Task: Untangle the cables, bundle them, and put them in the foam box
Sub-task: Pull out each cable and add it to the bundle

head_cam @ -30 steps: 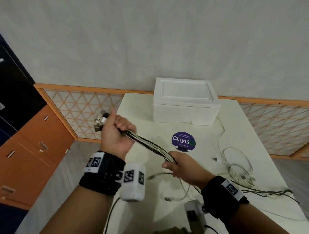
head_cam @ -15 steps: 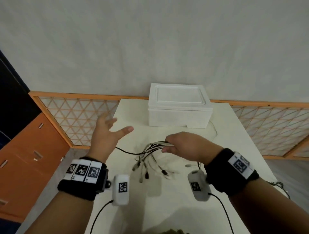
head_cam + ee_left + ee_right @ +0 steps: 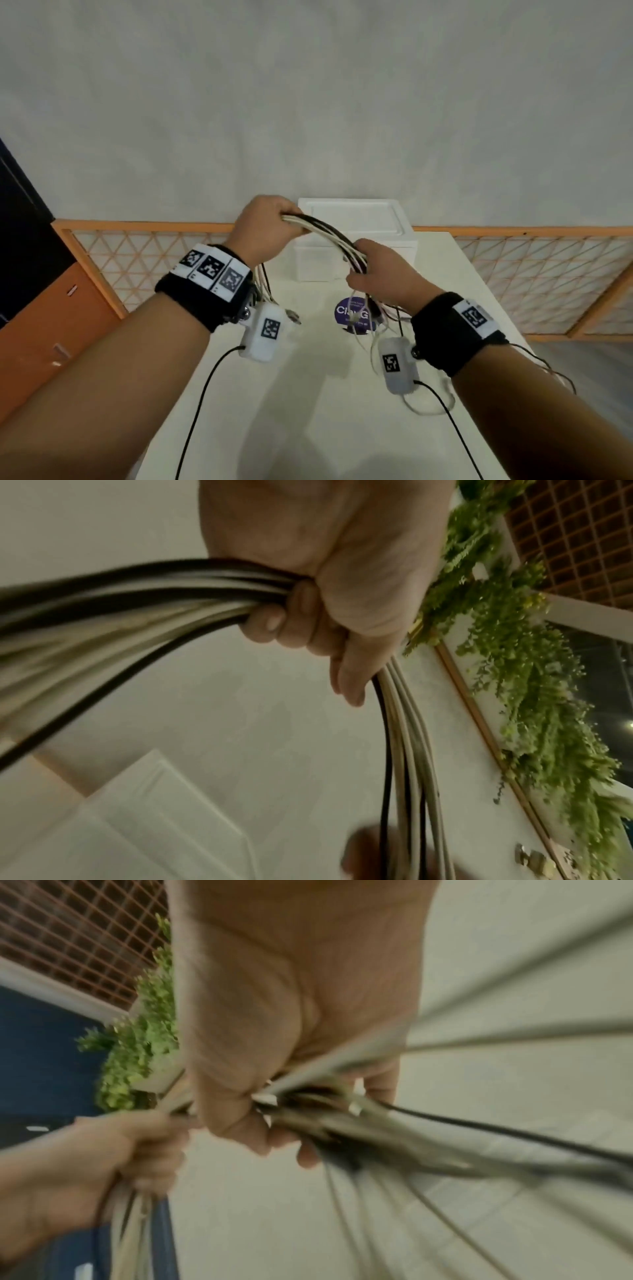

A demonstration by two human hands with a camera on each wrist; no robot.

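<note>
A bundle of white and black cables [image 3: 328, 233] arches between my two hands, raised above the table. My left hand [image 3: 270, 226] grips the bundle's upper end in a fist, and the cables' free ends hang down under that wrist. In the left wrist view the fingers [image 3: 274, 620] curl round the cables [image 3: 137, 601]. My right hand [image 3: 373, 274] grips the bundle lower down, with cable tails [image 3: 370, 318] dangling below it. The right wrist view is blurred but shows my right hand [image 3: 291, 1096] closed round the cables [image 3: 377, 1123]. The white foam box [image 3: 359, 246] stands lid-on just behind my hands.
The white table [image 3: 308, 394] holds a round purple sticker [image 3: 352, 313] under the dangling cables. More loose cable [image 3: 548, 370] trails at the table's right edge. An orange lattice rail [image 3: 513, 260] runs behind the table, and orange cabinets [image 3: 51, 329] stand at the left.
Half a second ago my left hand was open and only the right held the cables low over the table. Now both hands grip the bundle, lifted in front of the foam box.
</note>
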